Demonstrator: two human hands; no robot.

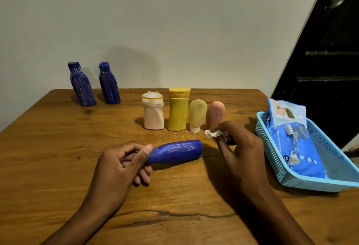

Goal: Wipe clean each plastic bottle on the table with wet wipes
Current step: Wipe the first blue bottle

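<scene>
At the centre of the frame, our left hand (124,164) grips the neck of a blue bottle (175,152) lying sideways above the worktop (58,147), its side smeared with whitish streaks. Our right hand (240,147) pinches a crumpled wet wipe (212,135).

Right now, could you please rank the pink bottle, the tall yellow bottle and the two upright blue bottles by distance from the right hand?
1. Pink bottle, just behind the right hand.
2. Tall yellow bottle, mid-table.
3. Two upright blue bottles, far left.
</scene>
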